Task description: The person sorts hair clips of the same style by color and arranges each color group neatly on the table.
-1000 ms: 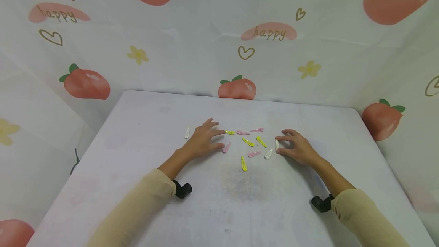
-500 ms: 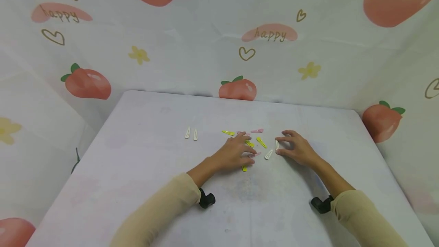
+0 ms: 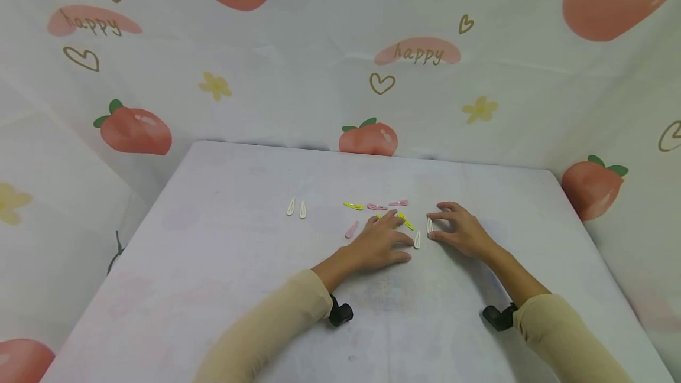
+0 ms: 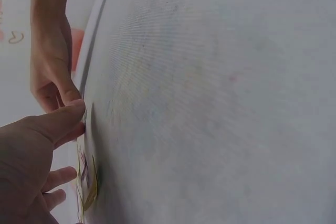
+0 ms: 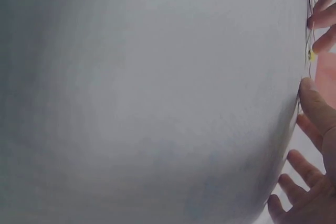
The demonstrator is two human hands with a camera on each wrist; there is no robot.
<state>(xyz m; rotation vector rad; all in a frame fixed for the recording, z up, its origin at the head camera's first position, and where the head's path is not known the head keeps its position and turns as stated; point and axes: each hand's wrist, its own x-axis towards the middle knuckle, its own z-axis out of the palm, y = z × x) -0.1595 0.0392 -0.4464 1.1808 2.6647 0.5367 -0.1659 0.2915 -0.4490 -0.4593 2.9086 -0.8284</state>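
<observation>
My left hand [image 3: 378, 244] reaches over the middle of the table, fingers spread and nearly straight. Its index fingertip touches a white snap hair clip [image 3: 417, 240], with the thumb lying a little nearer to me. Just to the right, thumb and index finger of my right hand [image 3: 460, 228] pinch another white hair clip [image 3: 430, 226] at its two ends. A yellow hair clip [image 3: 407, 223] shows partly past the left fingers, and that hand covers others. In the left wrist view the left thumb [image 4: 65, 119] overlaps the right hand [image 4: 50, 59].
Behind the left hand lie two pink clips [image 3: 377, 206] and a yellow clip [image 3: 353, 205]; a pink clip [image 3: 352, 229] rests by its wrist. Farther left, two white clips [image 3: 302, 210] lie side by side. A printed cloth [image 3: 298, 105] hangs along the table's [image 3: 239, 176] back edge.
My left hand set a second white clip beside the one at left, then moved right to the white clip near my right hand. That clip has turned straighter. The right hand stays in place.
</observation>
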